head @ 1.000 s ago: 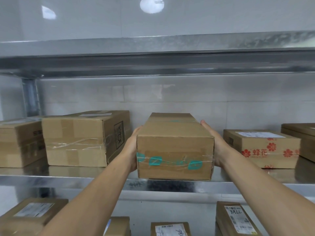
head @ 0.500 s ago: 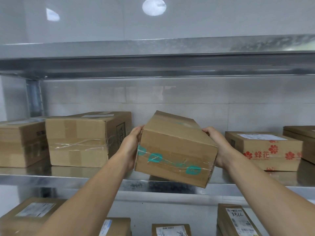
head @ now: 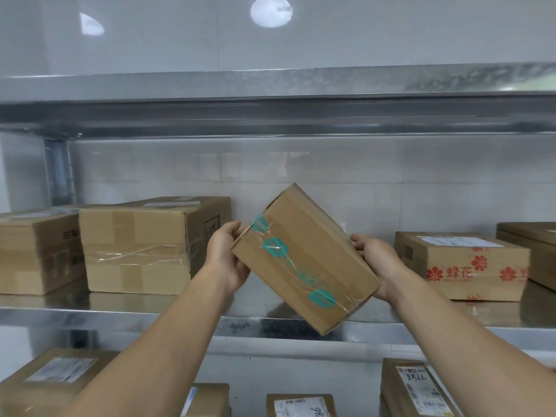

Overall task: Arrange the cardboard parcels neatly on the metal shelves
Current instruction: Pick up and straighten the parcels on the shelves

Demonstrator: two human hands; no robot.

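A long brown cardboard parcel (head: pixel 304 260) with teal tape marks is tilted steeply, lifted above the middle metal shelf (head: pixel 180 314). My left hand (head: pixel 225 260) grips its upper left end and my right hand (head: pixel 376 260) holds its right side. On the shelf to the left stand a big taped carton (head: pixel 144 245) and another brown box (head: pixel 36 251). To the right lies a flat box with red flowers (head: pixel 463 263) and the edge of one more box (head: pixel 538 251).
The upper shelf beam (head: pixel 270 112) runs overhead and a steel post (head: pixel 58 173) stands at the back left. Several labelled parcels (head: pixel 415 389) sit on the lower shelf. A white tiled wall (head: pixel 301 170) closes the back.
The parcel rested flat on the shelf a second ago. Both hands have since lifted it and turned it clockwise, so it now hangs tilted with its right end low.
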